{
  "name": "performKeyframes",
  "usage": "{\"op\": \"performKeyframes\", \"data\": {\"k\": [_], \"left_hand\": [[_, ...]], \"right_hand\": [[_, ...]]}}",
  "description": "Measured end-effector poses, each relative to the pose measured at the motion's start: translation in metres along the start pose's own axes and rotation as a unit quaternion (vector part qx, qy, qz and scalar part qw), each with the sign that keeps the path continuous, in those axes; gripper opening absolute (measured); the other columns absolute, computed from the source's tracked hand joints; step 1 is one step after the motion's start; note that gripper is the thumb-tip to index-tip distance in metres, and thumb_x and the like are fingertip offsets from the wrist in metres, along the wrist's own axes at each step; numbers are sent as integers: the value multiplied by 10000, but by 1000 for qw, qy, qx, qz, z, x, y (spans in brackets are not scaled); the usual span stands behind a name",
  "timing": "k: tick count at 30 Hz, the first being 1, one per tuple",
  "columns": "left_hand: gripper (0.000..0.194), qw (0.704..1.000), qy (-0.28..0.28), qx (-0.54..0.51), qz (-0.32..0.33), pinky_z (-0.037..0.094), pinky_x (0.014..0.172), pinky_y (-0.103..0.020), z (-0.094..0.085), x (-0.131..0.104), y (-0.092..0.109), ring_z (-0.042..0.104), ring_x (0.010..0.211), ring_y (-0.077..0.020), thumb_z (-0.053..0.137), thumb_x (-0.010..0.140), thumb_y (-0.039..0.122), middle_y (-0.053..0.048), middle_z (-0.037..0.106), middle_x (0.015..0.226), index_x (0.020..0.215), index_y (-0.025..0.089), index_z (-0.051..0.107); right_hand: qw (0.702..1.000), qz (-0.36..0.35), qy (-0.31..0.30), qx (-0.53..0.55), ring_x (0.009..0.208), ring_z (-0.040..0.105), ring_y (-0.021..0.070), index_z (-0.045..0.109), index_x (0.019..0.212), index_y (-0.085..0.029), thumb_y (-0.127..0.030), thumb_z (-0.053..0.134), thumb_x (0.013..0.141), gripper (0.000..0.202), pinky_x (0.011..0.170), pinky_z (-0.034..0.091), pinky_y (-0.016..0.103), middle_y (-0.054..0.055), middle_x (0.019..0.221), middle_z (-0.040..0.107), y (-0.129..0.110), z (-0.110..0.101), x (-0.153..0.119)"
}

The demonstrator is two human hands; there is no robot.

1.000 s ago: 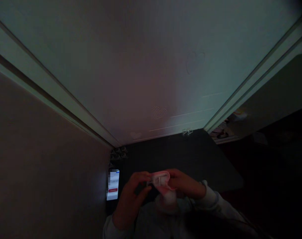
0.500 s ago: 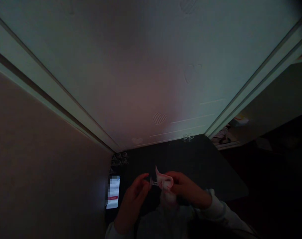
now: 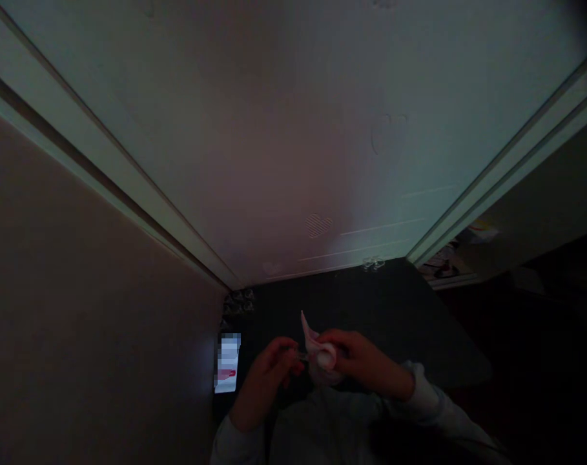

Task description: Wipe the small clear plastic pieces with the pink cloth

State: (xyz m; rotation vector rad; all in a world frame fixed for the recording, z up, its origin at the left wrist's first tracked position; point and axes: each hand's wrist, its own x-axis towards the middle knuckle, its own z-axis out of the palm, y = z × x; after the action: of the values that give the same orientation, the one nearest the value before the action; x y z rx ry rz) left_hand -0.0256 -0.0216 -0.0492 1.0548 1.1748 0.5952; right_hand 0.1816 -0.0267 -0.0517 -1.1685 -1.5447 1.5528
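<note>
My left hand pinches the clear stem end of a small stemmed glass between thumb and fingers. In my right hand is a pink cloth, bunched around the other end of the glass. One corner of the cloth points up, and a pale rolled part faces me. The bowl of the glass is hidden by the cloth. Both hands are close together over the near edge of a dark table, in front of my body.
Several small clear glasses stand at the table's left back corner. More clear pieces lie at the back edge by the pale panel with heart patterns. A lit phone is left of my hands, beside the wall.
My left fingers have closed further around the glass's foot, which showed more before. The pink cloth has turned and bunched. The whole view has shifted slightly.
</note>
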Motion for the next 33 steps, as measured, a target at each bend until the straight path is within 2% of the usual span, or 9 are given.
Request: {"op": "performKeyframes", "data": {"k": [5, 8, 10, 13, 16, 20, 25, 29, 33], "left_hand": [[402, 1000, -4, -8, 2, 365, 528, -222, 1, -1, 3, 533, 600, -125, 635, 755, 493, -12, 638, 687, 961, 152, 578], [396, 1000, -11, -13, 1, 363, 534, -219, 1, -1, 4, 515, 590, -114, 644, 752, 491, -3, 628, 703, 963, 162, 579], [390, 1000, -20, -19, 4, 359, 529, -216, 1, 0, 3, 510, 590, -113, 638, 759, 495, 2, 618, 697, 958, 166, 575], [380, 999, -30, -28, 16, 350, 518, -213, 1, -1, 2, 493, 561, -106, 615, 776, 506, 17, 588, 655, 942, 166, 575], [409, 999, -31, -31, 22, 343, 503, -214, 2, -2, 3, 474, 539, -105, 609, 769, 532, 26, 552, 629, 937, 160, 584], [400, 999, -21, -13, 26, 358, 525, -222, 2, -1, 2, 491, 581, -116, 621, 765, 520, 15, 559, 655, 936, 159, 594], [336, 999, -15, -13, 34, 371, 565, -225, 1, -3, 0, 504, 612, -121, 644, 768, 464, 22, 571, 668, 935, 176, 601], [286, 998, -8, -6, 60, 425, 696, -261, 2, -9, 3, 555, 772, -166, 677, 751, 399, -8, 607, 818, 938, 190, 620], [233, 996, 0, 4, 84, 443, 748, -276, 3, -14, 7, 565, 825, -185, 673, 755, 351, -10, 605, 851, 925, 199, 623]], "right_hand": [[1000, -16, 3, -3, 833, 578, 199, 637, 999, -171, -235, 629, 763, 244, 740, 443, 298, 48, 934, 640, 3, 2, -4], [994, -65, 79, -28, 839, 542, 191, 582, 1058, -193, -232, 678, 723, 351, 715, 449, 289, 60, 994, 564, 6, 5, -7], [986, -111, 114, -52, 870, 531, 197, 582, 1027, -202, -231, 664, 739, 301, 733, 448, 299, 68, 1008, 541, 6, 6, -7], [983, -151, 70, -76, 888, 563, 204, 629, 927, -203, -214, 570, 823, 121, 780, 442, 328, 69, 942, 601, 4, 6, -8], [985, -146, 14, -91, 905, 607, 206, 674, 944, -210, -218, 501, 881, 184, 819, 449, 344, 70, 945, 675, 2, 6, -8], [988, -127, -12, -86, 1007, 612, 204, 659, 1095, -231, -214, 443, 912, 284, 875, 461, 340, 68, 1083, 686, 0, 9, -8], [988, -120, -19, -91, 966, 631, 190, 638, 1139, -235, -158, 430, 895, 330, 849, 476, 321, 66, 1082, 693, -2, 12, -8], [988, -117, -8, -104, 884, 639, 198, 663, 1070, -196, -241, 419, 918, 291, 784, 482, 316, 85, 983, 702, -2, 11, -6], [993, -84, 0, -84, 819, 637, 207, 683, 989, -177, -300, 445, 897, 283, 732, 477, 322, 83, 907, 709, 0, 10, -4]]}}
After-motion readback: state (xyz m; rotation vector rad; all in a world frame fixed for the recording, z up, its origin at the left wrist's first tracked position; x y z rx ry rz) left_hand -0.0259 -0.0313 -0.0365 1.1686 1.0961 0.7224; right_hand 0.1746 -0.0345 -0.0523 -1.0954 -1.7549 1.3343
